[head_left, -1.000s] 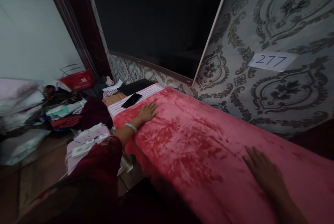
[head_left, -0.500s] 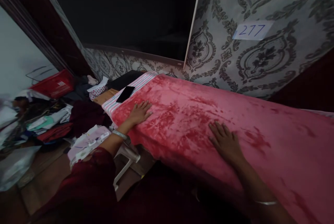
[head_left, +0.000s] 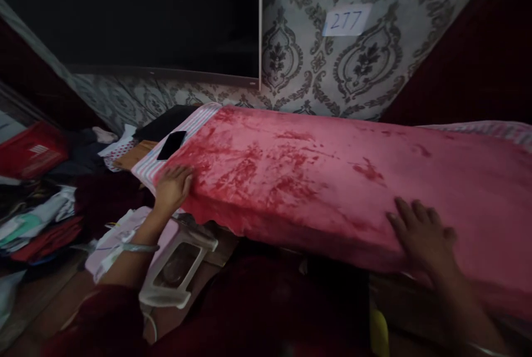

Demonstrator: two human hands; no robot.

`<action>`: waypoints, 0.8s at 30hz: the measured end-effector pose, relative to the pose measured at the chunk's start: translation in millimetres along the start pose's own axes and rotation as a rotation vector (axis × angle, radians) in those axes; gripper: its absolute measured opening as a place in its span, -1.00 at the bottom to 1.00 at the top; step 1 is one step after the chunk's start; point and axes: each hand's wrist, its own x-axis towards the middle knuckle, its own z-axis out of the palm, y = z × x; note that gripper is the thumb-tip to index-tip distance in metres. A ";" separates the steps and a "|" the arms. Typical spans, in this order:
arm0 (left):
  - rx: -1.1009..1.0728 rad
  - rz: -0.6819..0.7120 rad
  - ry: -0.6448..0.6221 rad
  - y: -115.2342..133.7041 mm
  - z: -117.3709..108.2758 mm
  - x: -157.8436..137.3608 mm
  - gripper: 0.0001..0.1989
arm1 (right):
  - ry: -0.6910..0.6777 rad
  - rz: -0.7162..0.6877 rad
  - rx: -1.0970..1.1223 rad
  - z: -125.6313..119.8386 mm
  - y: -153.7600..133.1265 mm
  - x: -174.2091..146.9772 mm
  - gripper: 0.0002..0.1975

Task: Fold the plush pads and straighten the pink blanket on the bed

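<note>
A pink-red plush cloth covers a long raised surface, with darker rubbed patches in its pile. My left hand rests on the cloth's front left corner, palm down and fingers extended. Farther right, my right hand lies on the cloth near its front edge with the fingers apart. A striped cloth shows beyond the plush cloth's left end. On those stripes lies a black phone, just above my left hand and apart from it.
A white plastic stool stands on the floor below my left arm. Piles of clothes and a red bag are at the left. Behind the cloth, a large dark screen hangs on patterned wallpaper bearing a "277" paper.
My right hand has moved right along the cloth, toward its front edge. My left hand has shifted to the left front corner. The view has turned right.
</note>
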 end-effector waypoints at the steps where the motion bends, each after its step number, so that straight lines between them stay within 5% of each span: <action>1: -0.025 0.050 -0.008 20.1 4.4 7.3 -0.46 | -0.006 0.027 0.005 -2.6 -6.2 -0.6 -0.27; 4: -0.088 0.231 -0.133 82.1 16.5 25.2 -0.41 | -0.060 0.027 0.009 -6.5 -34.2 3.2 -0.33; 7: -0.071 0.286 -0.256 117.6 23.0 29.6 -0.42 | -0.120 -0.049 0.001 -7.3 -62.8 10.6 -0.39; 11: -0.050 0.265 -0.242 118.9 24.5 24.1 -0.43 | -0.202 -0.173 0.018 -13.5 -105.3 33.4 -0.40; 16: -0.073 0.275 -0.216 112.8 26.2 22.6 -0.44 | -0.293 -0.427 0.113 -27.4 -191.4 60.0 -0.36; 20: -0.143 0.265 -0.198 110.9 28.3 23.3 -0.46 | -0.298 -0.791 0.210 -34.6 -254.2 23.8 -0.29; 24: -0.236 0.288 -0.192 107.0 27.5 20.3 -0.49 | -0.328 -1.181 0.365 -42.2 -277.7 -15.9 -0.31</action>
